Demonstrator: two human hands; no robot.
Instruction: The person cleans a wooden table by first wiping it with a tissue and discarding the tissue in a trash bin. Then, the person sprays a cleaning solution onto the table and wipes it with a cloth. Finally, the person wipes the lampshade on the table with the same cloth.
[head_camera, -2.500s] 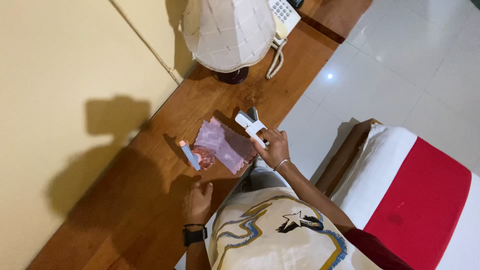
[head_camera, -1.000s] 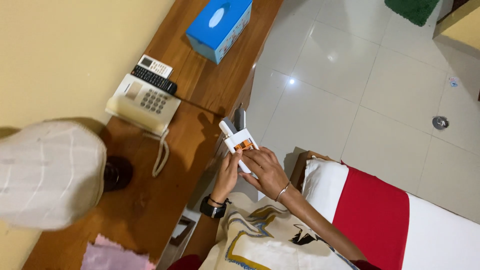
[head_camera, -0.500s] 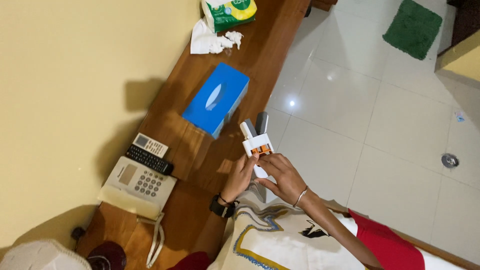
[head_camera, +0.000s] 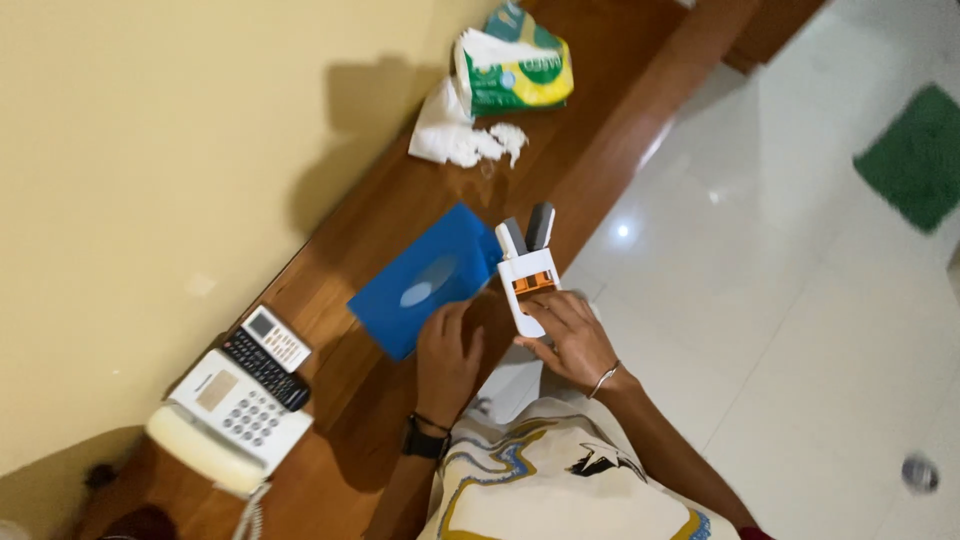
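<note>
Blue box (head_camera: 425, 283) sat under our flat left hand (head_camera: 447, 357); right hand (head_camera: 570, 340) pinched the tool (head_camera: 527, 270) loosely, so it could've slipped.

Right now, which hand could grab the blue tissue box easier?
Probably the left hand: it already rests at the blue tissue box. The right hand is busy holding the white gadget.

Wooden counter (head_camera: 350, 420) runs along a yellow wall (head_camera: 150, 150). On it — phone (head_camera: 225, 420), black remote (head_camera: 265, 370) and white remote (head_camera: 277, 338) side by side just above the phone. Far end — green-yellow pack (head_camera: 515, 70) with crumpled tissues (head_camera: 460, 135) touching it. Green mat (head_camera: 915, 155) on white floor (head_camera: 800, 330).
</note>
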